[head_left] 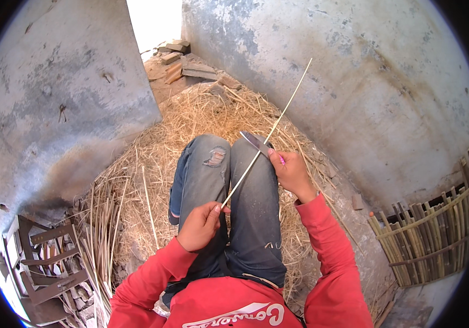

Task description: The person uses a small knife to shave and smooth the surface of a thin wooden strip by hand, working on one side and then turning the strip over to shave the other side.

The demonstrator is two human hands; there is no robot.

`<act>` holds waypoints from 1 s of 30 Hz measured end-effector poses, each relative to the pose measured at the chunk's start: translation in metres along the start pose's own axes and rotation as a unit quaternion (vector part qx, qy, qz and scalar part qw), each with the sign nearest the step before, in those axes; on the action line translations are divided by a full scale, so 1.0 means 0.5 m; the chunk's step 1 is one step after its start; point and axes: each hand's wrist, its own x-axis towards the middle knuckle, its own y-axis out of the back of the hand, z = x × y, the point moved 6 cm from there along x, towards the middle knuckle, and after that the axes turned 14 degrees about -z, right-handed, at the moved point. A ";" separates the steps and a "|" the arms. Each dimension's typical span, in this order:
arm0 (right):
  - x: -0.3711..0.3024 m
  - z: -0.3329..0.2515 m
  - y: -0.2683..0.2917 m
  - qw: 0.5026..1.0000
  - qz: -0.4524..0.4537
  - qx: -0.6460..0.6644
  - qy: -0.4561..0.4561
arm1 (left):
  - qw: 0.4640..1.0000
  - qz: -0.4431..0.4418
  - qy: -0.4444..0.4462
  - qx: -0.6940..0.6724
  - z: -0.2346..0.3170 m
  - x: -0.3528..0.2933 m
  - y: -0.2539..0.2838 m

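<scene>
Over faded blue denim jeans [200, 180], a long, thin, pale strip [242, 179] is held slantwise, near end pinched in the left hand [199, 225]. Farther right, a pink-handled metal knife [255, 143] is gripped in the right hand [293, 172], blade crossing the strip pretty much mid-length.

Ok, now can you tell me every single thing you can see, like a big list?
knife: one, grey blade, pink on handle, centre
thin strip: one, pale yellow, slanting across the knife
straw: uncountable, golden, over the floor
long stalks: many, tan, left
slatted frame: one, dark brown, lower left
stick panel: one, brownish, right
blocks: several, grey and orange-brown, top
walls: at least two, patchy grey, both sides
jeans: one pair, faded blue, middle
top: one, red, bottom
left fingers: one set, bare, on the strip
right fingers: one set, bare, gripping the knife
</scene>
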 end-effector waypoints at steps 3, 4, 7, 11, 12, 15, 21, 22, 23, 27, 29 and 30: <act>0.017 -0.002 0.028 0.998 0.008 -0.048 -0.029 | 1.000 0.006 -0.020 0.023 -0.003 0.000 0.008; 0.029 0.012 0.045 0.997 0.045 -0.046 -0.034 | 0.999 0.003 -0.032 0.038 0.004 0.005 0.006; 0.015 0.013 0.038 0.997 0.059 -0.038 -0.028 | 1.000 -0.019 0.007 -0.020 0.008 0.008 -0.001; -0.019 -0.046 -0.030 0.999 0.012 -0.030 0.043 | 0.996 -0.042 0.033 -0.077 0.009 0.012 0.003; -0.011 -0.042 -0.024 0.999 0.014 -0.029 0.043 | 0.995 -0.037 0.036 -0.084 0.006 0.009 0.008; 0.035 -0.001 0.026 0.997 0.033 -0.070 -0.028 | 0.996 -0.033 0.032 -0.077 0.013 0.007 0.004; -0.012 -0.035 -0.037 0.998 -0.020 -0.065 0.012 | 0.999 -0.011 0.023 -0.023 0.020 0.023 0.006; -0.021 -0.051 -0.045 0.996 -0.049 -0.063 0.044 | 1.000 0.000 0.022 -0.002 0.021 0.027 0.009; -0.016 -0.041 -0.039 0.996 -0.041 -0.061 0.042 | 1.000 -0.002 0.021 -0.002 0.022 0.029 0.009; 0.032 0.022 0.059 0.996 0.033 -0.062 -0.059 | 0.997 0.021 -0.026 0.064 0.028 0.048 -0.002; 0.017 -0.013 0.034 0.997 0.003 -0.067 -0.032 | 0.993 0.047 -0.057 0.094 0.045 0.056 0.007; 0.006 -0.039 0.015 0.997 -0.026 -0.072 -0.011 | 0.991 0.048 -0.050 0.116 0.059 0.062 0.011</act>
